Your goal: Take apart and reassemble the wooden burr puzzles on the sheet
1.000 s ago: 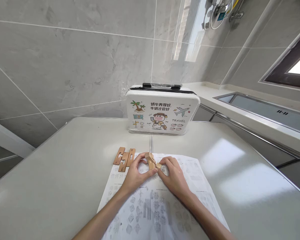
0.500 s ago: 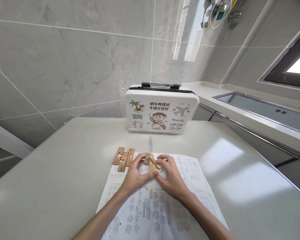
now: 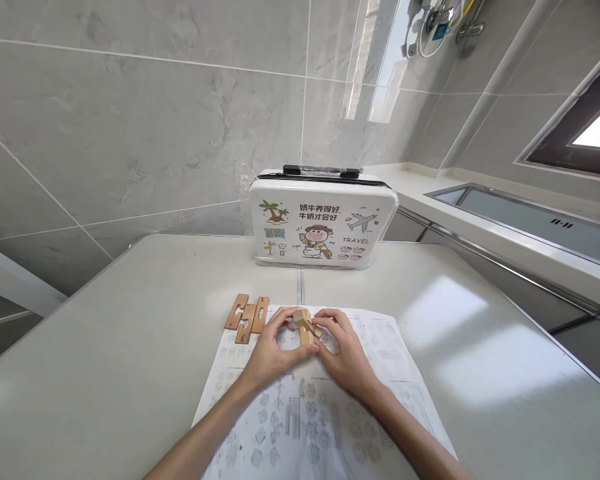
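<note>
Pale wooden puzzle pieces [image 3: 306, 333] are crossed over each other between my two hands, above a printed sheet [image 3: 290, 427]. My left hand [image 3: 276, 343] is closed around the upright piece, thumb at its lower end and fingers near its top. From the other side, my right hand [image 3: 341, 350] pinches a slanting piece between thumb and fingers. How the pieces join is partly hidden by my fingers. Left of my left hand lie three flat brown wooden pieces with cut-out slots and numbers: one slotted piece [image 3: 233, 321], a middle piece [image 3: 244, 335] and a piece marked 2 [image 3: 261, 301].
A white cartoon-printed case [image 3: 325, 227] in clear plastic stands at the back of the white table [image 3: 130, 373]. Behind it is a grey tiled wall [image 3: 155, 133]. A counter with a sink [image 3: 530, 213] runs along the right.
The wooden pieces have shifted and turned slightly to the right between my hands. Both hands keep their hold; the flat brown pieces have stayed put.
</note>
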`<state>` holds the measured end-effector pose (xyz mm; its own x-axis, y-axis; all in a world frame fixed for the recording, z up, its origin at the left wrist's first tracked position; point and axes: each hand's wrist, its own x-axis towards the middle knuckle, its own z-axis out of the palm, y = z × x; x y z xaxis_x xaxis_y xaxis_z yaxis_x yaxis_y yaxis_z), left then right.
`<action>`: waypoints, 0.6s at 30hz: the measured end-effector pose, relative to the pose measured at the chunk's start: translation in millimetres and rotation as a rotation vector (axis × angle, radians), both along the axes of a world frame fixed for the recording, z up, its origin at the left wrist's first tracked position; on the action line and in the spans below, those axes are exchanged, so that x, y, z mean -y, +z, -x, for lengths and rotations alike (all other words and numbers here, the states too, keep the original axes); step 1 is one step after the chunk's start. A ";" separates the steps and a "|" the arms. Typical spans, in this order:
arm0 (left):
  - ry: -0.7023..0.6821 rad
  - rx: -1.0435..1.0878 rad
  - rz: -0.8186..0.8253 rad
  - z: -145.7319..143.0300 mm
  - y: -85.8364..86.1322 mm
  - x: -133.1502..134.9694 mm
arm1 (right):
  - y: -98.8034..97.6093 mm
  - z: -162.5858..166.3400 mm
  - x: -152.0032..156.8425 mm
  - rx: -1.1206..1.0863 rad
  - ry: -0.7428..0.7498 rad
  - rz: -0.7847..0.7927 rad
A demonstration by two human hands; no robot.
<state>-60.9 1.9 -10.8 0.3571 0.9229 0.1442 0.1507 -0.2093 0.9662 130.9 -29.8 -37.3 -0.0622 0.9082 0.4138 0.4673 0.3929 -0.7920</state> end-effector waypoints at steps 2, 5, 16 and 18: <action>-0.010 0.005 0.003 -0.2 0.5 0.6 | -0.4 -0.1 -0.1 -0.016 0.011 0.002; 0.006 0.001 0.000 -1.0 0.8 0.5 | 0.9 -0.4 -0.2 -0.054 0.018 0.009; 0.193 -0.161 -0.153 -1.8 -0.1 1.4 | 9.2 -2.4 -3.3 -0.147 -0.060 0.034; 0.253 -0.240 -0.242 -2.3 -2.0 1.0 | 5.9 -4.3 -5.8 -0.129 -0.131 0.054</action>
